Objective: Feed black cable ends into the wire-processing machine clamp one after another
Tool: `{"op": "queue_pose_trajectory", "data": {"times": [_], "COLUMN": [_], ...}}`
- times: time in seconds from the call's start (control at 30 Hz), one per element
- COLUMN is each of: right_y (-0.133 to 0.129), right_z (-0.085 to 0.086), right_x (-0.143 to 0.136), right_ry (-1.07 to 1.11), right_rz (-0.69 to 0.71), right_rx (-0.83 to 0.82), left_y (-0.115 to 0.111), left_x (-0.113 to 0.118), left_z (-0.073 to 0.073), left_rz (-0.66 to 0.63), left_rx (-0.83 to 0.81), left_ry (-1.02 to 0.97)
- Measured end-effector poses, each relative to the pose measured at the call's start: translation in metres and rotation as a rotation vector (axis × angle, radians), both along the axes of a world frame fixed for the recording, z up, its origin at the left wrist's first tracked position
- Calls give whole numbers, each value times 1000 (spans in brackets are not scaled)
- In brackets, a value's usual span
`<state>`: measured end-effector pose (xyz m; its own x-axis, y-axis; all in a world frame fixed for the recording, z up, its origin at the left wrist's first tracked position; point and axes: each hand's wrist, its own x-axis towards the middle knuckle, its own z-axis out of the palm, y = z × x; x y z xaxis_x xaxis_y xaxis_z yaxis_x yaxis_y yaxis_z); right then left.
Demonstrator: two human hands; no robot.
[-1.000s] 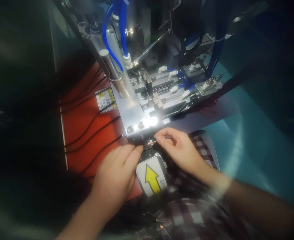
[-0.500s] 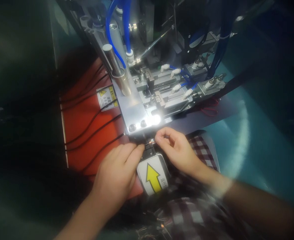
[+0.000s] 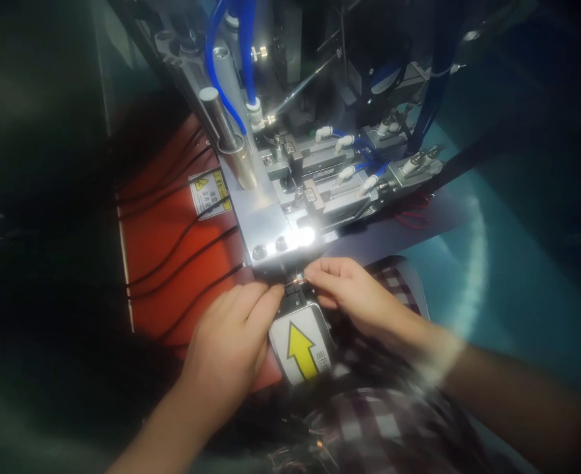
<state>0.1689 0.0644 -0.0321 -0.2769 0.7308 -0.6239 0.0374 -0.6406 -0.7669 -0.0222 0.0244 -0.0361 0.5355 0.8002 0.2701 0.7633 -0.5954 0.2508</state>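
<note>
Pinched to the fingertips with left hand (image 3: 231, 329) and right hand (image 3: 352, 286) alike, apparently on the fine wires (image 3: 297, 280), too small to count, over the dark fixture (image 3: 292, 299). Best to steady with the left, ease gently with the right, and avoid kinking or tugging. Nearer the body, a yellow-arrow plate (image 3: 300, 345); beyond, a brightly lit metal plate (image 3: 258, 214) and blue tubing (image 3: 248, 59). Leftward, a red surface (image 3: 172, 247) under black cables (image 3: 172, 266); rightward, blue-green, counter or floor unclear. Outermost, dark and blurred.
</note>
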Motion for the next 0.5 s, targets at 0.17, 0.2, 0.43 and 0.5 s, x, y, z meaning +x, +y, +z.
{"op": "queue_pose_trajectory", "data": {"times": [0.17, 0.2, 0.43, 0.5], "right_y": [-6, -8, -10, -8], "right_z": [-5, -7, -10, -10], "right_x": [7, 7, -2, -1], "right_ry": [-167, -195, -328, -353], "right_rz": [-93, -106, -65, -60], "right_rx": [262, 362, 820, 845], "left_y": [1, 1, 1, 1], "left_x": [2, 2, 1, 2], "left_z": [1, 2, 1, 1], "left_rz": [1, 1, 10, 10], "left_rx": [18, 18, 30, 30], "left_ry": [17, 16, 14, 10]}}
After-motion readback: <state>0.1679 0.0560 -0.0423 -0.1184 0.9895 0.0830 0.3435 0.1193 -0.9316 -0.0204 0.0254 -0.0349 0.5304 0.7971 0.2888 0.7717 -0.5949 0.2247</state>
